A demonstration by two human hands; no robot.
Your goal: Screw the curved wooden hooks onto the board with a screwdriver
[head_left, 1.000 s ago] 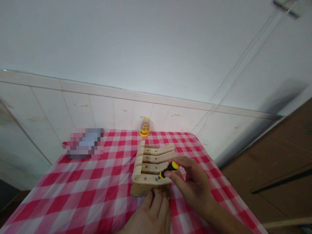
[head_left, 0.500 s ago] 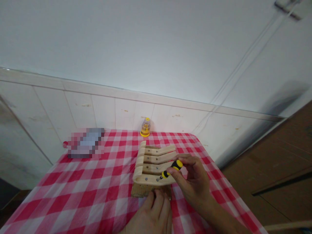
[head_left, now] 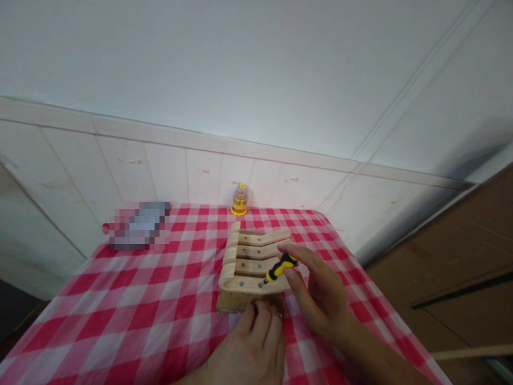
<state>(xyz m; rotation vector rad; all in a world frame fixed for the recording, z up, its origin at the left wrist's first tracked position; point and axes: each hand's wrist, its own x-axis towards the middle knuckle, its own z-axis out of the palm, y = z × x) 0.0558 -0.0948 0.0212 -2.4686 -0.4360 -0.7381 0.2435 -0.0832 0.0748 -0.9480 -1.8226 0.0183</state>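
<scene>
Curved wooden slats (head_left: 251, 266), four in number, lie side by side on a brown board (head_left: 236, 303), near the middle of the tabletop (head_left: 160, 289). Compared with a half second ago, the clearest change is in the screwdriver (head_left: 281, 267): its handle has rolled, so that a broad yellow stripe now faces the camera where mostly black was shown, and its rear end points less openly toward us. The whole scene also sits slightly higher in the view, which I take as a small movement of the head only.

About the hands: the right hand (head_left: 318, 291) is closed with thumb and fingers around the handle, and the tip stands at the right screw (head_left: 260, 285) of the nearest slat. Whether it is well seated, I cannot tell. The left hand (head_left: 256, 334) has remained with bent fingertips on the near part of the board; if it grips or only presses, I cannot see.

In my judgement, the roll means that this screw is being turned, while the left screw (head_left: 241, 283) of the same slat is left alone and the slats keep their places.
</scene>
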